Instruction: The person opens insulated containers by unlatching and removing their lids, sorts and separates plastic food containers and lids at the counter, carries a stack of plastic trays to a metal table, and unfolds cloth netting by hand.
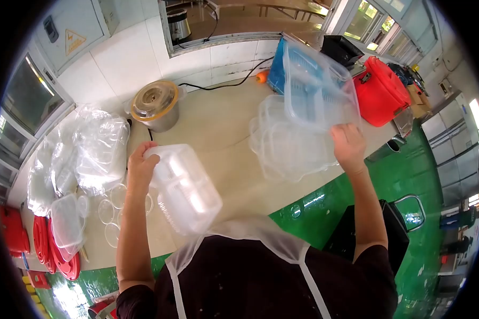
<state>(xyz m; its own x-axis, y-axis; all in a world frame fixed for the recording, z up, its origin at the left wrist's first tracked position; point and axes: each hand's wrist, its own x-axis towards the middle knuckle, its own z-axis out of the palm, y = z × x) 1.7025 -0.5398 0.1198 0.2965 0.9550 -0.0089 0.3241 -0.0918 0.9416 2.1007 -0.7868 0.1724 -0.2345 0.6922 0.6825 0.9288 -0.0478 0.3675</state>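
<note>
My left hand (141, 169) grips the end of a nested stack of translucent plastic compartment trays (187, 186), tilted near the table's front edge. My right hand (349, 146) is closed on the near edge of a clear plastic compartment tray (322, 101), with my fingertips partly hidden. That tray stands tilted above several clear plastic pieces (290, 151) lying overlapped on the table; whether these are trays or lids I cannot tell. A blue object (276, 74) shows behind the raised tray.
A metal pot with a lid (157, 106) and a black cable stand at the back. Clear plastic bags (101, 151), round clear cups (112, 234) and red lids (64, 255) lie left. A red bucket (380, 90) stands right. A black stool or cart (396, 228) is on the green floor.
</note>
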